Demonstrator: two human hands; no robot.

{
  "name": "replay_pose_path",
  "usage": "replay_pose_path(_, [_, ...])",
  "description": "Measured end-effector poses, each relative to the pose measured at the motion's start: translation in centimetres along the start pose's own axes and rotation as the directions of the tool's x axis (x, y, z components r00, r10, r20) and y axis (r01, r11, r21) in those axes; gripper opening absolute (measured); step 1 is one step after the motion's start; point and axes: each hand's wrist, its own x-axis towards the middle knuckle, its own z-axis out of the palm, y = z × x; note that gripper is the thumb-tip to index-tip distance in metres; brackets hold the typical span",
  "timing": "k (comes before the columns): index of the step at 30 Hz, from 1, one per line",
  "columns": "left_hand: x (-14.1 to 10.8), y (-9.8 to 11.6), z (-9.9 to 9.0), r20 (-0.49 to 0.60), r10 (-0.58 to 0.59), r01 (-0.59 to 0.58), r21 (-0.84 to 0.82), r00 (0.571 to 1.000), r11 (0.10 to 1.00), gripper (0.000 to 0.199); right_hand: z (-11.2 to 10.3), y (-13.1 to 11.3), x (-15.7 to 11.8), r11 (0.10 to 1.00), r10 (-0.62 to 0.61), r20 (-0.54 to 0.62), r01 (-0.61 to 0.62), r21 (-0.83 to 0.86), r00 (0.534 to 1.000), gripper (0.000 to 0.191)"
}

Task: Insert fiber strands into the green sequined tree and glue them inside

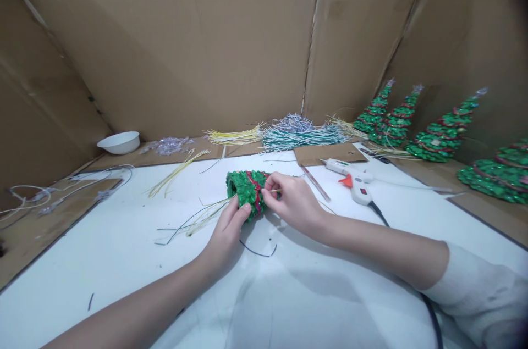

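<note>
A small green Christmas tree (247,187) with a red garland lies on its side above the white table, its open base facing left. My left hand (233,220) is closed around its base, thumb on the green leaves. At the garland, my right hand (289,200) pinches a thin yellowish wire (275,190) between thumb and fingertips. Several thin wires (198,220), yellow and dark green, trail out of the tree's open base to the left. The tree's tip is hidden behind my right hand. Below the tree lies a bent dark wire (258,253).
A hot glue gun (350,178) with an orange trigger lies at right, its cord running toward me. Several finished trees (443,129) stand along the right. Bundles of yellow wires (235,136) and green wires (305,138), clear beads (169,145) and a white bowl (119,143) line the back.
</note>
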Motion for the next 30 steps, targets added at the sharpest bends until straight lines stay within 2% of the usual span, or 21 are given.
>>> replay_pose_path(5, [-0.1,0.1,0.2,0.026,0.028,-0.029,0.030,0.999,0.999,0.034,0.3,-0.2,-0.1,0.997,-0.016,-0.045,0.012,-0.076,0.999,0.008])
replay_pose_path(10, [-0.1,0.3,0.5,0.016,0.034,-0.035,0.050,0.999,0.998,0.037,0.6,0.4,-0.2,0.981,-0.129,-0.090,0.114,-0.156,0.988,0.007])
replay_pose_path(14, [-0.1,0.3,0.4,-0.020,0.002,-0.002,0.048,1.000,0.999,0.038,0.5,0.5,-0.1,0.985,-0.166,-0.057,0.163,-0.051,0.985,0.009])
replay_pose_path(20, [0.0,0.1,0.2,-0.029,-0.012,0.013,0.016,0.999,1.000,0.040,-0.2,0.4,0.4,0.990,-0.064,0.015,0.062,0.130,0.998,0.012])
replay_pose_path(25, [0.0,0.0,0.3,-0.014,-0.001,0.000,-0.059,1.000,0.998,0.041,-0.3,0.7,0.6,0.986,-0.056,0.030,0.051,0.158,0.998,0.012])
replay_pose_path(30, [0.2,-0.1,0.2,-0.012,0.022,-0.023,-0.074,1.000,0.997,0.041,-0.5,0.5,0.7,0.993,-0.101,0.079,0.096,0.073,0.992,0.010])
